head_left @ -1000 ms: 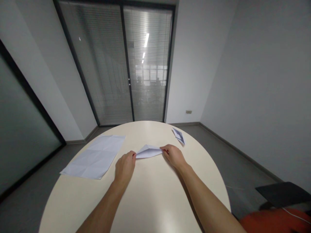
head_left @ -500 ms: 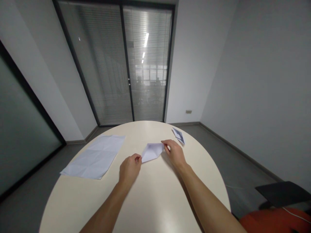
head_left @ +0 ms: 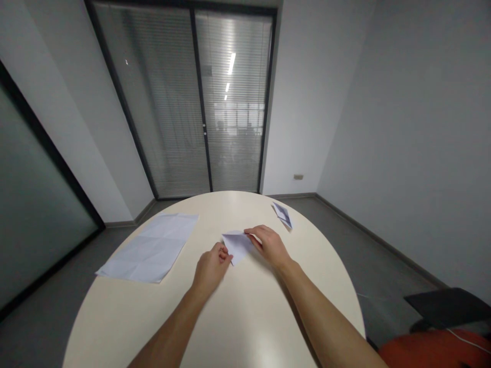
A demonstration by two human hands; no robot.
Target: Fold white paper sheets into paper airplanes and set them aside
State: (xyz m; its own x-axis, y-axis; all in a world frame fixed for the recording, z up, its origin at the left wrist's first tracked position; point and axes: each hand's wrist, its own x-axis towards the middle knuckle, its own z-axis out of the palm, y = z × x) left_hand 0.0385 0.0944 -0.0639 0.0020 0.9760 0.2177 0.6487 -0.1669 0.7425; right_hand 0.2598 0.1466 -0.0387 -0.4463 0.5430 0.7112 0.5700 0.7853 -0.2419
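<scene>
A small folded white paper [head_left: 237, 244] lies on the round cream table [head_left: 230, 317], pointed toward me. My left hand [head_left: 210, 267] pinches its near tip, fingers closed. My right hand [head_left: 269, 245] holds its far right corner, fingers curled on the paper. Both hands rest low on the tabletop, close together.
A large creased white sheet [head_left: 149, 247] lies flat at the table's left. A second small folded paper [head_left: 283, 214] sits near the far right edge. A dark chair [head_left: 448, 306] and an orange object [head_left: 437, 350] are at the lower right. Glass doors with blinds stand behind.
The folded paper has been turned from lying sideways between the hands to pointing toward me. My left hand moved right and nearer; my right hand shifted slightly left.
</scene>
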